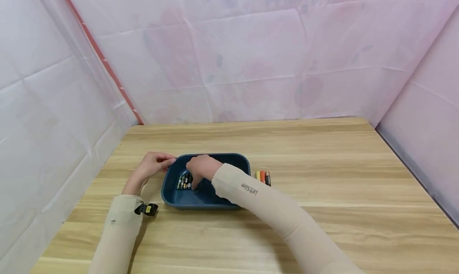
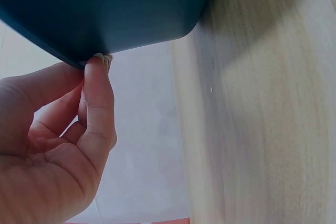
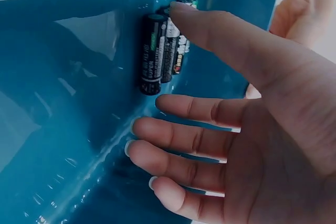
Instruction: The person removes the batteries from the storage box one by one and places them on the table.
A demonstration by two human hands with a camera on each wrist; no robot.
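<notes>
A dark blue tray [image 1: 236,162] is sitting at the lower centre of the head view, on a wooden table [image 1: 322,210]. Inside it, a row of batteries [image 1: 184,181] is lying side by side. The right hand [image 1: 201,169] is reaching into the tray, fingers straight and spread, its thumb seemingly touching the battery row. The left hand [image 1: 152,165] is pinching the tray's left rim. Just right of the tray, three more batteries [image 1: 263,177] are lying on the table.

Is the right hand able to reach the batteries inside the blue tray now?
Probably yes: the right hand is already inside the blue tray, its index finger touching the batteries; nothing lies between.
</notes>
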